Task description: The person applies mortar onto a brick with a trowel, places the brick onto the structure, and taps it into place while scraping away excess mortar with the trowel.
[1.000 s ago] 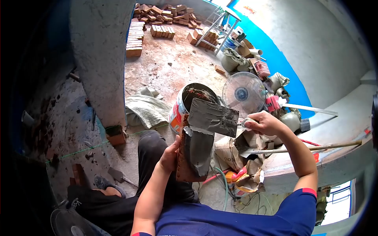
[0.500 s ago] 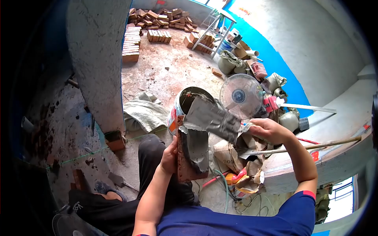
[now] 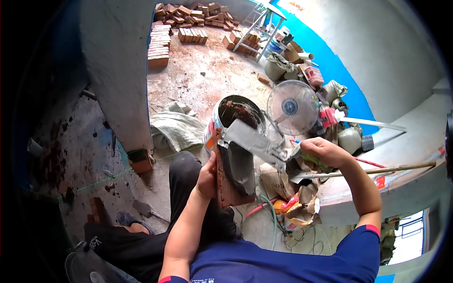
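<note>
My left hand is closed around the left edge of a red brick. Grey mortar coats much of the face turned toward me. In my right hand is the handle of a trowel; the fingers wrap round it. The trowel's flat blade, smeared with mortar, lies over the brick's upper end; whether it touches there I cannot tell. Just beyond the brick stands a bucket with mortar stuck to its inside wall.
A fan stands right of the bucket, with filled bags behind it. A pale sack lies on the floor at left. Stacked bricks and a stepladder are farther back. A long pole extends at right.
The trowel blade has tilted, now showing a lighter, narrower face. Less of it covers the bucket's mouth. The brick stays in my left hand, and the whole view has shifted slightly.
</note>
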`<act>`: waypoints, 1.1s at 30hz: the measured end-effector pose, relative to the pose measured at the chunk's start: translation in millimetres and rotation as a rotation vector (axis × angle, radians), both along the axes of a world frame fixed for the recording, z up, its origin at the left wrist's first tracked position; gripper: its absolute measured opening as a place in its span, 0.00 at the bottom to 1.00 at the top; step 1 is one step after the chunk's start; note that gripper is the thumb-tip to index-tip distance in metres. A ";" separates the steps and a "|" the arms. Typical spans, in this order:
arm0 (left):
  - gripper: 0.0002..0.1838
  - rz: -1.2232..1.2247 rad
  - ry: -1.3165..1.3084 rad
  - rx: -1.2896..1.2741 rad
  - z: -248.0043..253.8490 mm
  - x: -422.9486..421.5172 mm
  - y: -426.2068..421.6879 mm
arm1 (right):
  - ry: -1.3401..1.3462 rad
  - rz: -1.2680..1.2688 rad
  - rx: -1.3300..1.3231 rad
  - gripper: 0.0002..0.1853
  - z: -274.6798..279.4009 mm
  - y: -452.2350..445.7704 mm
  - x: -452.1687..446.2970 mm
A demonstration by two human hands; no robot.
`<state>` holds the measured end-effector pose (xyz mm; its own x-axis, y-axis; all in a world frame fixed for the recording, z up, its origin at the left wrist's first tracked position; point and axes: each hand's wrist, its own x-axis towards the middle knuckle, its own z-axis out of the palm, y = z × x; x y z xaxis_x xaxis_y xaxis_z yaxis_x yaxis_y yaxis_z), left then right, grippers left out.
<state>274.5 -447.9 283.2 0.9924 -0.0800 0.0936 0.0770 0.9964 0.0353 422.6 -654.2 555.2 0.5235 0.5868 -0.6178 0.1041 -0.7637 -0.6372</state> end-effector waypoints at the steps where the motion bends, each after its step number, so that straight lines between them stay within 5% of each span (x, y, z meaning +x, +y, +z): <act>1: 0.34 0.007 0.028 0.004 2.0 1.2 0.6 | 0.049 0.021 -0.067 0.23 -3.5 -2.2 -2.5; 7: 0.33 0.088 0.001 -0.068 -5.6 11.1 -2.1 | 0.145 0.046 -0.278 0.25 -11.2 -9.9 -30.4; 17: 0.32 0.157 0.043 -0.100 -6.0 14.6 -3.4 | 0.285 -0.017 -0.148 0.23 -29.3 -46.2 -59.2; 22: 0.32 0.190 0.037 -0.163 -9.3 20.0 -3.7 | -0.165 0.157 0.159 0.17 -91.2 -83.7 -100.5; 26: 0.33 0.216 0.015 -0.213 -18.4 23.3 -4.1 | -0.187 0.071 -0.030 0.16 -101.0 -97.8 -130.7; 33: 0.33 0.193 0.048 -0.154 -7.4 21.5 -1.1 | 0.077 -0.015 -0.088 0.15 -51.1 -113.0 -124.4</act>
